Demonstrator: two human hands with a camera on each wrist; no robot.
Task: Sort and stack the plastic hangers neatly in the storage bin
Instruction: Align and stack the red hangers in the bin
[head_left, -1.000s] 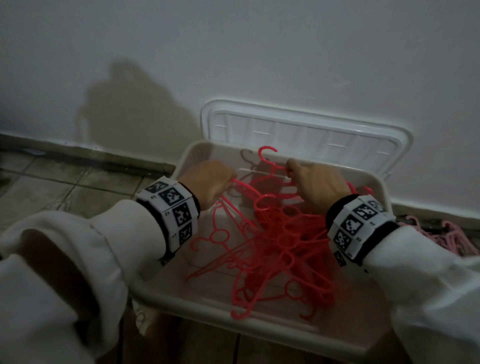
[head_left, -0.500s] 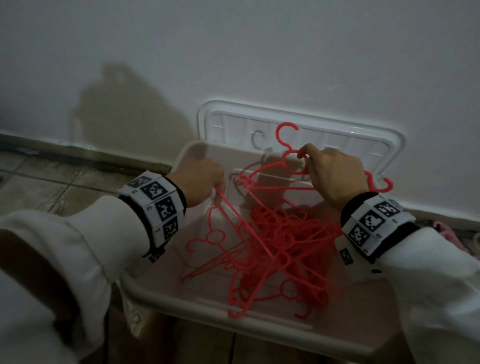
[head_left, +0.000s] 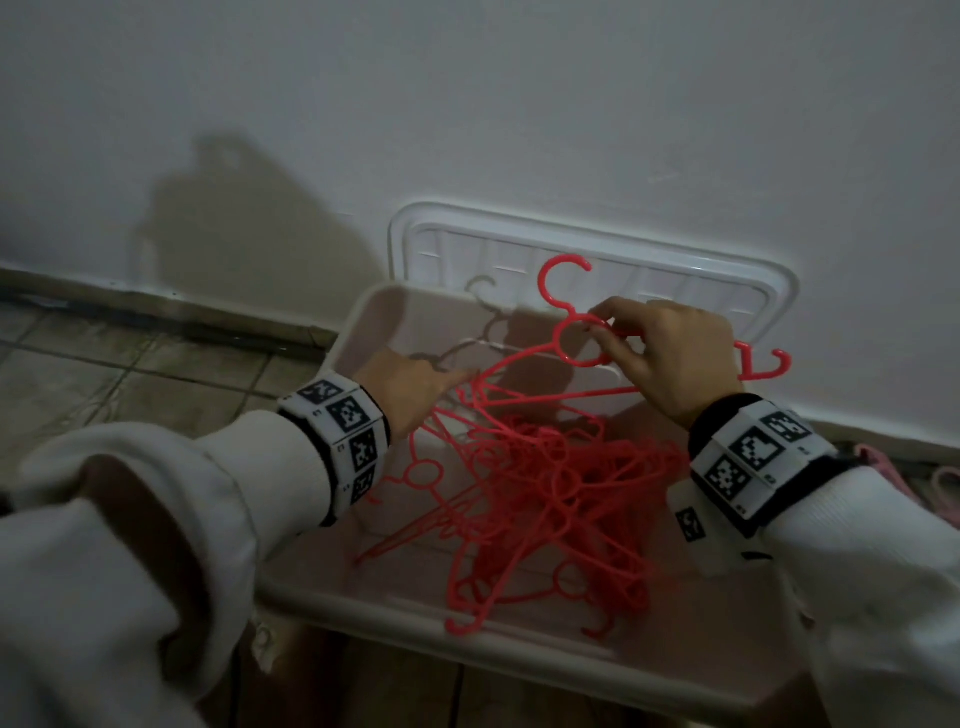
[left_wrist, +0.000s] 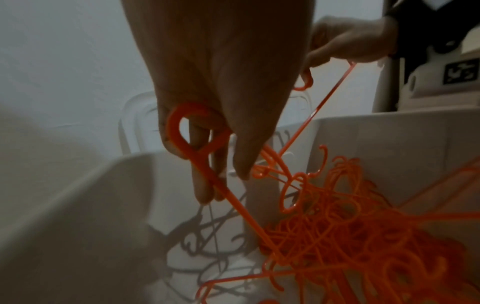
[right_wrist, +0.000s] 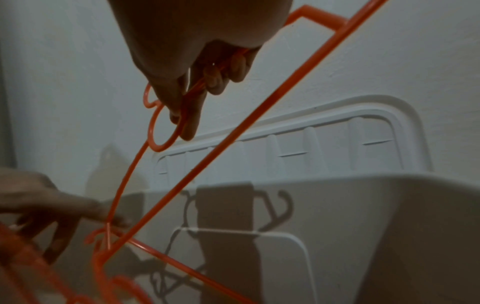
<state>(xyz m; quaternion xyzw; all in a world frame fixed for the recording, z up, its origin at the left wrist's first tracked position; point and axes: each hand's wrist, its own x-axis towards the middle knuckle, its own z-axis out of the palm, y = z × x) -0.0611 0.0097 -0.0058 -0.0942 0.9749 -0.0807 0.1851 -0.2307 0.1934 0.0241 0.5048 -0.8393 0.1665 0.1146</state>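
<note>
Plainly, little of the sorting has been done. Most of the red plastic hangers (head_left: 545, 483) lie as a tangled heap in the storage bin (head_left: 363, 322), with hooks and bars crossing in every direction, and no neat stack can be made out anywhere in it.

1 hanger (head_left: 563, 332) is held up above the far end of the bin. Its neck ring is pinched by the thumb and fingers of the right hand (head_left: 670, 358), and its hook stands up in front of the lid (head_left: 727, 280), which leans against the wall behind the bin. The lower bar of this hanger is seen in the right wrist view to run down into the heap, so it is judged not yet fully free.

The left hand (head_left: 410, 389) is curled round the looped end of another hanger (left_wrist: 194, 139), which slants down into the pile.

Nearly all of the work is therefore judged to remain: separating each hanger, aligning them and laying them in order.

No brand, label or readable writing is seen on the bin, lid or hangers. Only black-and-white coded squares are carried on the wrist bands (head_left: 348, 421).
</note>
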